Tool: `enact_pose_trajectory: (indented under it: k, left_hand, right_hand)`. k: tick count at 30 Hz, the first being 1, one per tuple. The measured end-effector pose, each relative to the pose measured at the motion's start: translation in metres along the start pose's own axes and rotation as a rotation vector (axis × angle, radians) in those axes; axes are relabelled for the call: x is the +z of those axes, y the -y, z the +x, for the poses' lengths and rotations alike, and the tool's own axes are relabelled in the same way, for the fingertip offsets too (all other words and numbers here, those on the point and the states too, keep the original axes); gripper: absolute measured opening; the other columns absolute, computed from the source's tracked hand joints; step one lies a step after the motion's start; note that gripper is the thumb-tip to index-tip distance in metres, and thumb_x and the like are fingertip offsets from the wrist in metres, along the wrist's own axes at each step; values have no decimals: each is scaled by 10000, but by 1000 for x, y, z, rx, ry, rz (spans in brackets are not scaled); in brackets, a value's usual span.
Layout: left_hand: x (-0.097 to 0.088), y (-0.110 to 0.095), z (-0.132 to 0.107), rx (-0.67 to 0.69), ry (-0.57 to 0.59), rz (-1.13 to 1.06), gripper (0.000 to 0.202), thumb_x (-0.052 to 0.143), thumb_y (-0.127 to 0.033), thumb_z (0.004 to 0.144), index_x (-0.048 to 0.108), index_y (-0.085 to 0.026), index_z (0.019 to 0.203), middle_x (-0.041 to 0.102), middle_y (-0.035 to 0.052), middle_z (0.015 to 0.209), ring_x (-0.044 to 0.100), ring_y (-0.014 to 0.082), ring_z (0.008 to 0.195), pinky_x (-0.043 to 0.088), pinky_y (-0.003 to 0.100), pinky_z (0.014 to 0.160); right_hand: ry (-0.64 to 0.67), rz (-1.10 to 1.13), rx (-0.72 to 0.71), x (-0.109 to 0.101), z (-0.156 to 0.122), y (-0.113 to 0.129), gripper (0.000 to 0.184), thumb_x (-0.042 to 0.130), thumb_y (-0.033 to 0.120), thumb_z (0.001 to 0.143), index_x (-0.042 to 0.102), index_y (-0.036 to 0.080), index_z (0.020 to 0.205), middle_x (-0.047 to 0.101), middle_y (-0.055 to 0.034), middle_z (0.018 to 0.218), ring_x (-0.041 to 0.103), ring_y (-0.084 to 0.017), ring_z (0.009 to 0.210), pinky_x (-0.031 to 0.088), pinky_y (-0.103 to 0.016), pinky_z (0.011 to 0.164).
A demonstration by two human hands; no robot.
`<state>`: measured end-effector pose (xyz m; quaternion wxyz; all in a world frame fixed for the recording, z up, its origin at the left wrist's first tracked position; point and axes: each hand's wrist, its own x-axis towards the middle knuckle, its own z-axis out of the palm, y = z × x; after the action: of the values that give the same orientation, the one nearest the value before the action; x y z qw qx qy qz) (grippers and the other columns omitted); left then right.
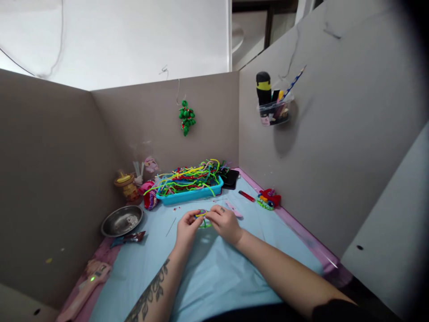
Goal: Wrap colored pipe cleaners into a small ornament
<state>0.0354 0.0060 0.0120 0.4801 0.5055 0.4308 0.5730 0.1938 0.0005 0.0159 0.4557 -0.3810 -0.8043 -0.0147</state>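
My left hand (186, 229) and my right hand (226, 224) meet over the middle of the table, fingertips pinched. Between them is a small piece of coloured cord (201, 213), blue and yellow, with a green strand (205, 224) hanging below. The fingers partly cover it, so its exact shape is hard to make out. Left of my left hand lies a thin dark needle-like stick (170, 226). A pink flat tool (233, 209) rests just behind my right hand. Beyond both hands stands a blue tray (187, 195) heaped with colourful cords (187, 176).
A metal bowl (110, 228) with small white bits sits left, near a crumpled packet (129, 238). A pink device (89, 286) lies front left. A red cutter (247, 196), knotted cord pieces (269, 199) and a black phone-like object (229, 179) are right. Grey partitions (154, 116) enclose the table.
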Motion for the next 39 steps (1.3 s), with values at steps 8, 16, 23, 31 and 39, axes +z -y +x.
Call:
enact_pose_trajectory:
  k: [8, 16, 23, 31, 39]
  left_hand:
    - [1, -2, -5, 133, -22, 118, 287, 708, -309, 645, 637, -135, 863, 641, 19, 659, 552, 118, 569, 415, 221, 543]
    - [-3, -10, -9, 302, 12, 271, 338, 590, -338, 764, 616, -180, 1062, 663, 86, 994, 602, 168, 770, 462, 270, 669]
    - [-4, -12, -9, 377, 22, 389, 306, 656, -296, 704, 653, -218, 1000, 666, 76, 1022, 599, 186, 812, 458, 284, 680]
    - [-7, -6, -4, 227, 29, 163, 262, 702, -269, 662, 652, -170, 899, 675, 72, 898, 606, 179, 761, 465, 273, 663]
    - [-12, -6, 3, 63, 115, 24, 291, 749, -254, 603, 641, -148, 851, 679, 50, 769, 599, 152, 654, 455, 255, 608]
  right_hand:
    - [-18, 95, 115, 5, 2, 7, 141, 434, 154, 844, 573, 177, 835, 554, -60, 826, 533, -174, 764, 425, -286, 692]
    - [-65, 318, 192, 5, 4, 5, 42, 532, 192, 807, 574, 192, 804, 546, -24, 783, 532, -163, 787, 419, -281, 721]
    - [-40, 334, 194, 4, 2, 7, 87, 504, 202, 820, 574, 189, 770, 541, -24, 777, 534, -155, 771, 412, -273, 704]
    - [-14, 612, 489, 11, 5, -1, 143, 572, 254, 745, 559, 175, 863, 571, -1, 747, 542, -135, 687, 432, -242, 625]
    - [9, 561, 437, 3, 9, -7, 98, 605, 268, 717, 640, 177, 715, 564, -4, 703, 519, -134, 673, 399, -246, 638]
